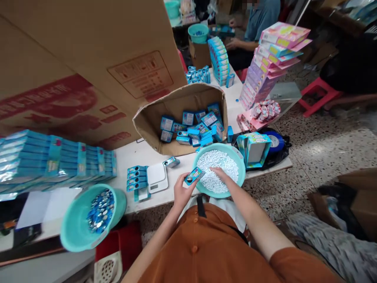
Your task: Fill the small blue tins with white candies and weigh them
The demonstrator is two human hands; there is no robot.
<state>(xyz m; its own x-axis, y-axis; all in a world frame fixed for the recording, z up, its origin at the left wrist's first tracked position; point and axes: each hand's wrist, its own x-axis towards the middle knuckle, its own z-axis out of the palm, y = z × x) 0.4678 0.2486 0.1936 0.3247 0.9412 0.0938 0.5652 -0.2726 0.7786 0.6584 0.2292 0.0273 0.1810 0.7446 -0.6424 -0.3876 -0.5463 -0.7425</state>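
Note:
My left hand (pixel 182 193) grips a small blue box (pixel 194 176) with a round dark opening in its face, held tilted at the left rim of a turquoise basin (pixel 242 173). White pellets (pixel 219 163) fill much of that basin. Over them is my right hand (pixel 221 175), its fingers pressed together and pointing towards the box; what they hold, if anything, is hidden. To the left, a white scale (pixel 157 177) stands beside a row of similar blue boxes (pixel 137 177). One more blue box (pixel 171 162) lies behind the scale.
Behind the basin, a cut-open carton (pixel 147 118) holds several blue boxes. A turquoise bucket (pixel 70 228) of shiny blue-and-silver pieces stands left, near stacked blue packs (pixel 53 161). Pink boxes (pixel 259 67) are stacked right. A person (pixel 259 23) sits across the table.

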